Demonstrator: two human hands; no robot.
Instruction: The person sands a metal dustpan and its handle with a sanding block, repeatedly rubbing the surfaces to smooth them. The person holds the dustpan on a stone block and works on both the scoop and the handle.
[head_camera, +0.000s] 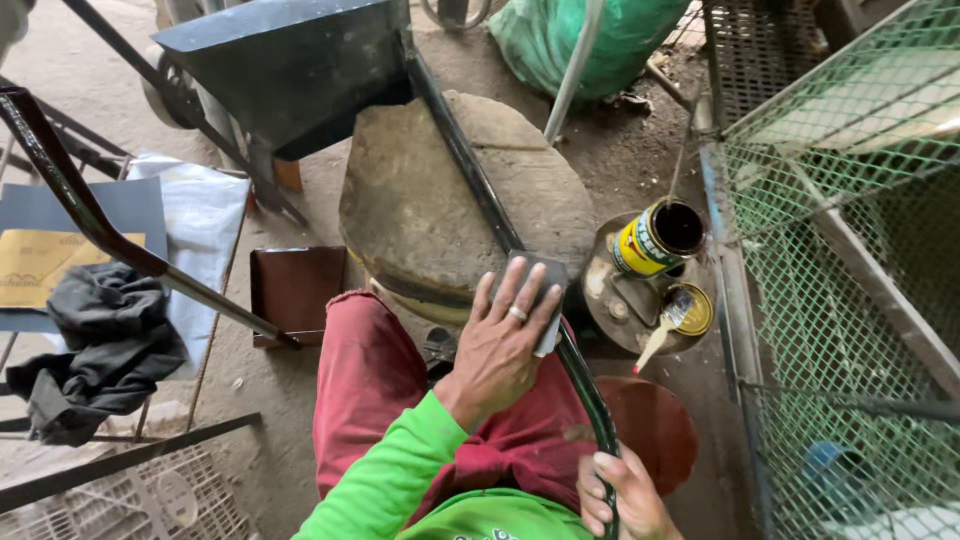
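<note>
The person's left hand (503, 345) lies palm down, fingers spread and slightly curled, pressing a grey sheet of sandpaper (541, 290) against a black-painted metal bar (478, 185). The forearm, in a bright green sleeve, reaches up from the lower middle of the view over red trousers. The right hand (622, 497) sits low at the bottom edge, its fingers clenched around the bar's near end. The bar runs diagonally from that grip, under the sandpaper, across a round stone slab (420, 210) towards a dark wheelbarrow (290, 60). Just right of the slab, an open paint tin (655, 238) stands on a round tray (602, 300), with a paintbrush (665, 325) resting beside a yellow lid (697, 310). Green wire mesh (850, 200) fills the right side.
</note>
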